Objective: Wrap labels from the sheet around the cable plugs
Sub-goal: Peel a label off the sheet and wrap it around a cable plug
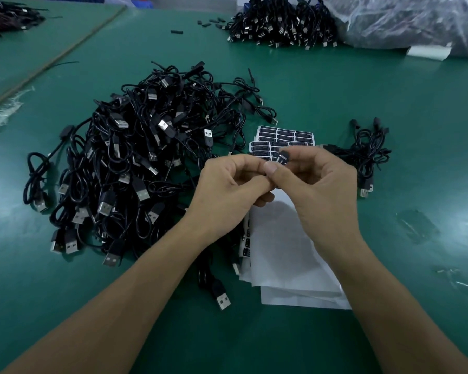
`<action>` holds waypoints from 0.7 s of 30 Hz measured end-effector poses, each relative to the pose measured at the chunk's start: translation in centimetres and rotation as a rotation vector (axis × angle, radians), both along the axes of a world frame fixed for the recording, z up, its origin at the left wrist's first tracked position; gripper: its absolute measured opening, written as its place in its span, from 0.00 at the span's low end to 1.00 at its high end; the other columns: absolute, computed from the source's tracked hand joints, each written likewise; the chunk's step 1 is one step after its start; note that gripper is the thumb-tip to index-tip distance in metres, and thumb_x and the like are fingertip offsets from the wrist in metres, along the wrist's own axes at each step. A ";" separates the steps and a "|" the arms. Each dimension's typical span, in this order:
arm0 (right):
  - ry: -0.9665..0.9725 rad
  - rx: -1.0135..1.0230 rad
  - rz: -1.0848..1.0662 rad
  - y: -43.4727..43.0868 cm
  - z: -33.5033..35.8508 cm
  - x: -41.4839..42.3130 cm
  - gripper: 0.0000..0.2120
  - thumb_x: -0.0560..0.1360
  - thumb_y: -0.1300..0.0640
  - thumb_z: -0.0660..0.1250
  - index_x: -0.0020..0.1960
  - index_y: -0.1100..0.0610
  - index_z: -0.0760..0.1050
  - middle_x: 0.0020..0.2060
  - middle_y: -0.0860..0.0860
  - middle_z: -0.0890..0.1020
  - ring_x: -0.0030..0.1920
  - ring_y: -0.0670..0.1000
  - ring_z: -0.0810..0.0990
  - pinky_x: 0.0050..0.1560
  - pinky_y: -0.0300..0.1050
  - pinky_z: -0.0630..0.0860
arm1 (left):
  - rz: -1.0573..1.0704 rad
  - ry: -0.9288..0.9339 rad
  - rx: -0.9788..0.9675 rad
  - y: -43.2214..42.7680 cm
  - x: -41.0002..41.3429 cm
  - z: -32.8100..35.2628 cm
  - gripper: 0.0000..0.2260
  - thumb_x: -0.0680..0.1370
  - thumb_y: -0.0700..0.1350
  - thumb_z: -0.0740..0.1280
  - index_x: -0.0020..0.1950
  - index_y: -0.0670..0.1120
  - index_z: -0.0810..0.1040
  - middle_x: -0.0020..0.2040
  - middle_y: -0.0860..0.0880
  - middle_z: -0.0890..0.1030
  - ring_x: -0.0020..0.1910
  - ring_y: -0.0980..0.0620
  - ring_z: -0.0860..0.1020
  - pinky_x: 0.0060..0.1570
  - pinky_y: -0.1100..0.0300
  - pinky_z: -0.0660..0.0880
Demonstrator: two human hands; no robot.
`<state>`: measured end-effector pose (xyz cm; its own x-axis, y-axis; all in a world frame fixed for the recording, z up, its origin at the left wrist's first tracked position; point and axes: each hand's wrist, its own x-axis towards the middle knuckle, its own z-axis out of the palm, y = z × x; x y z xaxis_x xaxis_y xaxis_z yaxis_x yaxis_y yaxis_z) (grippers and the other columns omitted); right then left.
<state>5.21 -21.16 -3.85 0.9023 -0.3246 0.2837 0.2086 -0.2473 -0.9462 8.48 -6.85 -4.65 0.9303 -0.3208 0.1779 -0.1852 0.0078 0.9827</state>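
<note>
Black label [282, 158] pinched at plug, above label sheets [284, 137]; unlabelled cable pile [143, 157] left.

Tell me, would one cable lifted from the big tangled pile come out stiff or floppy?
Probably floppy: the thin cords in the pile lie in loose loops. It would likely drag neighbours along, since they're tangled. Likely light: thin cord, small plugs.

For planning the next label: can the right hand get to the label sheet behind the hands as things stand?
Likely yes, once freed. The label sheet lies just beyond the right hand with nothing between, but that hand and the left hand pinch a black label, so it must let go first.
</note>
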 end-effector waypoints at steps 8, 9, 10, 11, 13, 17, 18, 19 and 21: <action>-0.014 -0.020 0.013 -0.4 0.1 -0.1 0.03 0.76 0.55 0.73 0.44 0.51 0.83 0.36 0.46 0.86 0.40 0.49 0.85 0.48 0.53 0.84 | 0.062 -0.154 0.127 0.0 -0.5 -0.1 0.05 0.75 0.45 0.76 0.44 0.44 0.83 0.36 0.48 0.84 0.35 0.46 0.84 0.37 0.53 0.82; -0.014 -0.040 0.016 -0.4 0.1 -0.1 0.04 0.77 0.55 0.72 0.43 0.51 0.83 0.36 0.46 0.86 0.40 0.48 0.85 0.47 0.51 0.83 | 0.063 -0.181 0.149 0.0 -0.5 -0.1 0.07 0.75 0.46 0.76 0.44 0.44 0.83 0.35 0.48 0.84 0.35 0.47 0.83 0.37 0.53 0.82; -0.017 -0.063 0.019 -0.4 0.1 -0.2 0.05 0.78 0.55 0.72 0.43 0.51 0.83 0.35 0.46 0.85 0.39 0.47 0.84 0.47 0.47 0.83 | 0.071 -0.205 0.176 0.1 -0.5 0.0 0.07 0.76 0.47 0.76 0.43 0.45 0.82 0.35 0.49 0.83 0.34 0.49 0.83 0.37 0.55 0.81; -0.029 -0.085 0.019 -0.3 0.2 -0.2 0.06 0.78 0.55 0.71 0.43 0.52 0.83 0.34 0.46 0.85 0.38 0.46 0.83 0.45 0.43 0.82 | 0.077 -0.232 0.208 0.2 -0.4 0.0 0.07 0.76 0.48 0.75 0.42 0.47 0.82 0.34 0.50 0.83 0.33 0.51 0.81 0.35 0.57 0.80; -0.067 -0.111 0.022 -0.3 0.3 -0.4 0.08 0.80 0.55 0.68 0.45 0.54 0.84 0.34 0.49 0.84 0.35 0.46 0.81 0.41 0.37 0.79 | 0.113 -0.325 0.311 0.4 -0.3 0.2 0.07 0.77 0.51 0.74 0.41 0.51 0.80 0.33 0.52 0.81 0.31 0.53 0.78 0.34 0.57 0.78; -0.046 -0.089 0.099 0.0 0.5 -0.6 0.11 0.81 0.52 0.65 0.60 0.53 0.81 0.41 0.47 0.84 0.41 0.41 0.81 0.44 0.37 0.78 | 0.248 -0.614 0.426 0.7 -0.3 1.2 0.08 0.79 0.50 0.69 0.58 0.54 0.82 0.35 0.57 0.80 0.34 0.55 0.79 0.35 0.51 0.78; -0.015 -0.062 0.146 0.1 0.5 -0.7 0.14 0.80 0.51 0.67 0.63 0.53 0.79 0.43 0.46 0.84 0.44 0.42 0.82 0.46 0.38 0.79 | 0.292 -0.655 0.395 0.8 -0.2 1.5 0.10 0.80 0.48 0.68 0.60 0.52 0.82 0.36 0.58 0.80 0.34 0.56 0.79 0.35 0.52 0.78; 0.004 -0.049 0.194 0.2 0.5 -0.8 0.17 0.78 0.50 0.70 0.65 0.53 0.78 0.44 0.46 0.84 0.44 0.43 0.81 0.46 0.38 0.78 | 0.334 -0.685 0.357 0.8 -0.2 1.7 0.09 0.80 0.47 0.68 0.59 0.49 0.82 0.36 0.60 0.80 0.35 0.56 0.79 0.35 0.54 0.78; -0.003 -0.113 0.258 0.2 0.4 -0.9 0.21 0.73 0.49 0.74 0.65 0.51 0.78 0.46 0.44 0.82 0.45 0.41 0.79 0.46 0.33 0.73 | 0.397 -0.718 0.289 1.1 -0.1 2.2 0.07 0.80 0.46 0.68 0.55 0.44 0.82 0.38 0.63 0.78 0.36 0.57 0.80 0.36 0.61 0.78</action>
<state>4.35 -21.00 -3.44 0.9500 -0.0503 0.3082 0.2815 -0.2896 -0.9148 8.39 -5.78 -2.49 0.6768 -0.1197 0.7264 -0.6972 -0.4211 0.5802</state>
